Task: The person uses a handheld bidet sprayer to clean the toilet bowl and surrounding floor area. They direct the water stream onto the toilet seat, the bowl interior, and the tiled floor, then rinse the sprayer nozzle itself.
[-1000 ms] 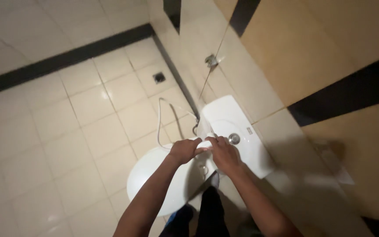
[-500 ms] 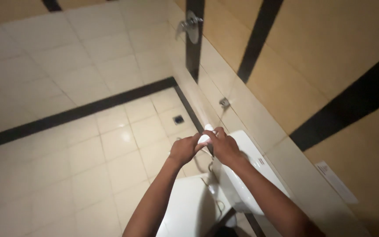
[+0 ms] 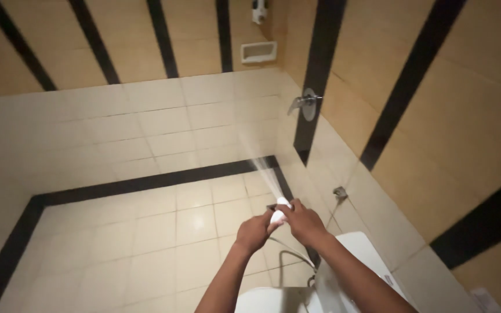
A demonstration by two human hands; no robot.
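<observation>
Both hands on a spraying hand shower

The left hand [image 3: 254, 232] and right hand [image 3: 304, 222] close around the white spray head [image 3: 279, 211], held above the toilet tank [image 3: 372, 261]; its water jet [image 3: 260, 168] shoots toward the tiled wall [image 3: 146, 122].

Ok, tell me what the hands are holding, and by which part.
Both the left hand and right hand grip a white hand sprayer around its body; its nozzle end pokes out, spraying water.

no packages, labels, signs or screens in view.
</observation>
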